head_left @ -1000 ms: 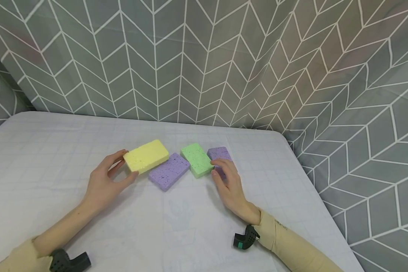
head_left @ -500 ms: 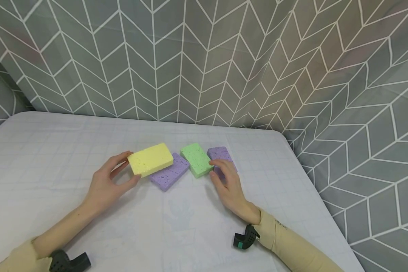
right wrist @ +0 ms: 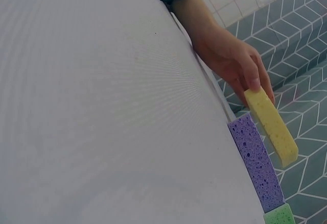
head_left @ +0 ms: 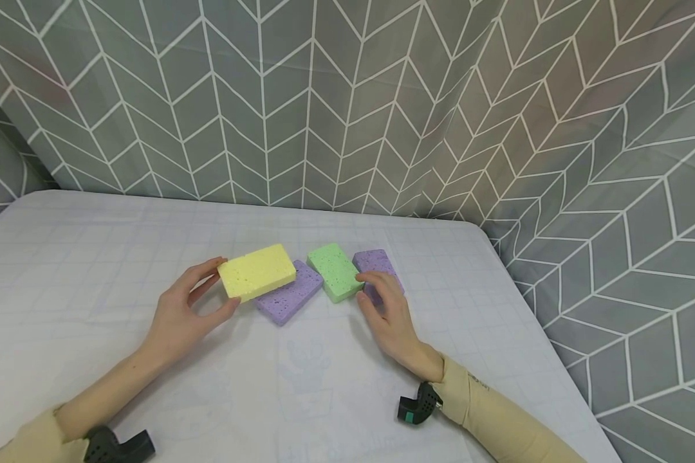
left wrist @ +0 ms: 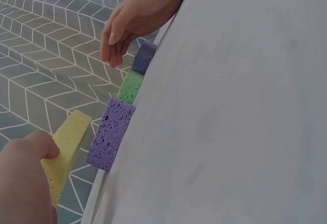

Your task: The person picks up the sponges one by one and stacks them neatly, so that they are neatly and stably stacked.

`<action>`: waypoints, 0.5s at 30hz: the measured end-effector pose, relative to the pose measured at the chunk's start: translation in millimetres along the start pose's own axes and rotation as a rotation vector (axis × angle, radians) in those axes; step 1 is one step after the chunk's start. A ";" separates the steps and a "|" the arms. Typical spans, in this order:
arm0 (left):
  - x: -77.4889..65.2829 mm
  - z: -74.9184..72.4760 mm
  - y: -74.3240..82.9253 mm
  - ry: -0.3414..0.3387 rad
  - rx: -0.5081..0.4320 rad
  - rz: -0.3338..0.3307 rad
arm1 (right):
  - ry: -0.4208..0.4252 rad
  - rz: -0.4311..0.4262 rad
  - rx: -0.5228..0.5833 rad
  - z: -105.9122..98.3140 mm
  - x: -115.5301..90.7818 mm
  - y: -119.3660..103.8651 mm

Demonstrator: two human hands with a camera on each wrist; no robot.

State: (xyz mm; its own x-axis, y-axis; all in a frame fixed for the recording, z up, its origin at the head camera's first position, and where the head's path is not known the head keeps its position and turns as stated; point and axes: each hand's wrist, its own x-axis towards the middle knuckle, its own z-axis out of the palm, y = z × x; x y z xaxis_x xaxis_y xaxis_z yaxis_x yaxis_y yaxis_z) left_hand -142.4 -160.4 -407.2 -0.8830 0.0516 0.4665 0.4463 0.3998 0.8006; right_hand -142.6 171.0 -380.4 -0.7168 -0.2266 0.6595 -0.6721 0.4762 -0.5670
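My left hand (head_left: pixel 176 312) pinches a yellow sponge (head_left: pixel 257 272) by its left end, thumb at the near side and fingers at the far side. In the right wrist view the yellow sponge (right wrist: pixel 274 127) hangs above a purple sponge (right wrist: pixel 255 163), with a gap between them. From the head view it covers the upper left part of that purple sponge (head_left: pixel 289 301). My right hand (head_left: pixel 392 321) hovers with loosely bent fingers and holds nothing. Its fingertips appear close to a green sponge (head_left: pixel 334 272), and it partly hides a second purple sponge (head_left: pixel 373 260).
The sponges lie in a row on a white-covered table (head_left: pixel 301 399). A grey curtain (head_left: pixel 289 103) with white chevron lines hangs behind and to the right. Dark wrist cameras sit on both forearms, one by the right sleeve (head_left: pixel 498 411).
The left hand has shifted the yellow sponge slightly right and nearer to me, over the purple sponge, and then held it still. The right hand has barely moved.
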 end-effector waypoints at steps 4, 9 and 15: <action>-0.1 0.8 0.7 0.001 0.002 0.012 | 0.001 -0.008 0.000 0.3 0.1 0.1; -0.4 2.0 1.7 0.007 -0.004 0.031 | -0.002 -0.016 0.003 0.3 0.6 0.0; 0.2 3.1 0.8 0.008 -0.010 0.063 | -0.004 -0.021 0.006 0.0 1.3 -0.5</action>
State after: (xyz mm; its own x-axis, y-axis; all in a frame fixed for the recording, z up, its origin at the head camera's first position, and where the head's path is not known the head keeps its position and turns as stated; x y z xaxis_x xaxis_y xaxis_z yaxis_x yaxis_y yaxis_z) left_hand -142.7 -157.2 -407.6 -0.8521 0.0693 0.5188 0.5023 0.3868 0.7733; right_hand -143.1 170.5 -379.3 -0.7034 -0.2399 0.6691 -0.6880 0.4662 -0.5561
